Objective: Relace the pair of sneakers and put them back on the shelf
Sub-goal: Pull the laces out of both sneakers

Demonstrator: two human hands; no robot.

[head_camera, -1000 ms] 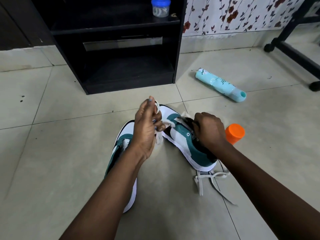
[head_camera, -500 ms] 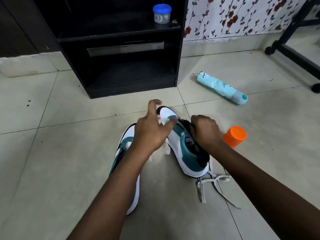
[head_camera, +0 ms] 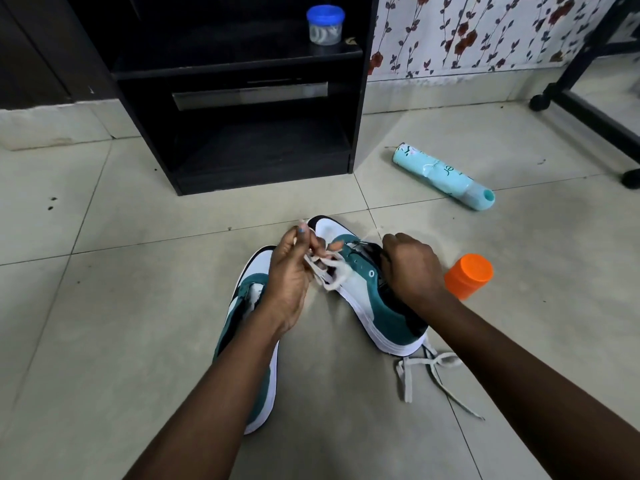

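Observation:
Two teal-and-white sneakers lie on the tiled floor. The right sneaker (head_camera: 367,292) is tipped on its side, sole toward me. My right hand (head_camera: 410,268) grips its upper at the tongue opening. My left hand (head_camera: 294,271) pinches a white lace (head_camera: 329,271) that runs into the shoe's eyelets. The left sneaker (head_camera: 256,341) lies flat, mostly under my left forearm. A second loose lace (head_camera: 426,372) trails on the floor behind the right sneaker's heel. The black shelf unit (head_camera: 239,109) stands just ahead.
An orange cup (head_camera: 469,275) lies right of the held sneaker. A teal spray can (head_camera: 443,176) lies on the floor further back. A blue-lidded jar (head_camera: 325,25) sits on the shelf's upper board. A black frame on wheels (head_camera: 588,109) stands at far right.
My left hand, which reached over the shoe's toe half a second ago, has drawn back and now pinches the lace. My right hand has kept its grip on the shoe.

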